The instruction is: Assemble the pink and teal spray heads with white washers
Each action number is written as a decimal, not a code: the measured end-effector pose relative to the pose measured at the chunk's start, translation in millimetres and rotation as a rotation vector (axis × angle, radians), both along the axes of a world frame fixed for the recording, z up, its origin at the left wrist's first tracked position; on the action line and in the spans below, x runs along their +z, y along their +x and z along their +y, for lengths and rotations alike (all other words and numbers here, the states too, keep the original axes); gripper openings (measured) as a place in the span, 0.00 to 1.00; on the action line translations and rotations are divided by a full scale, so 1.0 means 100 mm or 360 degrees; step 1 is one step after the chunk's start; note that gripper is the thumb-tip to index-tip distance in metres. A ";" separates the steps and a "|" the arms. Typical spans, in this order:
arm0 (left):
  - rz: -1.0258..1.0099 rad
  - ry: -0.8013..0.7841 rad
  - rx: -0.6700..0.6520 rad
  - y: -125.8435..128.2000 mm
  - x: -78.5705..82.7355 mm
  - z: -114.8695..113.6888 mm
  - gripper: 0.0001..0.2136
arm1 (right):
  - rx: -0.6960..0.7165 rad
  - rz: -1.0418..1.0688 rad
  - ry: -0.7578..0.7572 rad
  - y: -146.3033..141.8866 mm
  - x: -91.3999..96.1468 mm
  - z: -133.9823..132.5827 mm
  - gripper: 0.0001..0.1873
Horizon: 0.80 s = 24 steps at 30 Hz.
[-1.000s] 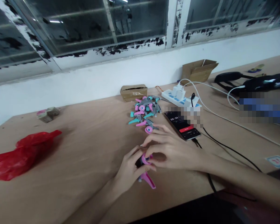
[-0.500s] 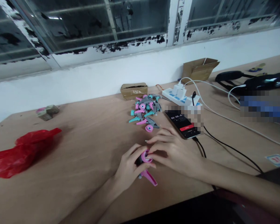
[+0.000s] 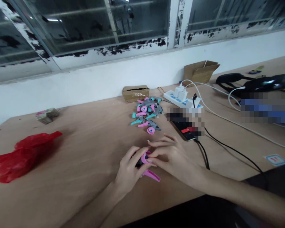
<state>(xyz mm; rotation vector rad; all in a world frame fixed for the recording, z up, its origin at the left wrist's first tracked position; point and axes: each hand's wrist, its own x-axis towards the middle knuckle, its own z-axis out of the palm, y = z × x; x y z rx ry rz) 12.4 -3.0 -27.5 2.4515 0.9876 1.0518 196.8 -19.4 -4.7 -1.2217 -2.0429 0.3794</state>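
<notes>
My left hand (image 3: 129,167) is closed around a trigger sprayer head (image 3: 152,175) with a pink lever and a pink round collar (image 3: 145,157). Its dark body is mostly hidden by my fingers, and the lever points down to the right. My right hand (image 3: 172,156) pinches at the collar with thumb and forefinger, its other fingers stretched out above. Whether a small part sits between those fingertips is hidden. Beyond my hands lies a pile of similar sprayer heads (image 3: 148,110) in grey, pink and teal.
A small cardboard box (image 3: 136,94) stands behind the pile. To its right are a power strip (image 3: 174,97) with white plugs, a phone (image 3: 185,128) on a black cable, and an open carton (image 3: 200,74). A red plastic bag (image 3: 30,152) lies at the left.
My hands and the sprayer head have shifted slightly left, and its lever has swung up a little. The right thumb and forefinger are still at the collar. The view has moved slightly.
</notes>
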 end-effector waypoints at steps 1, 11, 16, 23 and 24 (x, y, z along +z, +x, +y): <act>-0.0014 -0.0049 0.0002 0.01 0.00 0.01 0.14 | 0.0037 -0.0041 0.0028 0.02 0.02 0.01 0.03; -0.0210 -0.0833 -0.0178 0.02 0.01 0.09 0.15 | 0.0639 -0.0625 0.0456 0.16 0.28 0.21 0.08; -0.0304 -0.1011 -0.0230 0.04 0.00 0.11 0.14 | 0.0694 -0.0594 0.0471 0.16 0.27 0.26 0.09; -0.0206 -0.0551 -0.0041 0.03 0.01 0.07 0.12 | 0.0189 -0.0180 0.0233 0.02 0.08 0.12 0.07; -0.0187 -0.0455 -0.0006 0.03 0.02 0.06 0.12 | 0.0135 -0.0147 0.0190 -0.01 0.08 0.10 0.06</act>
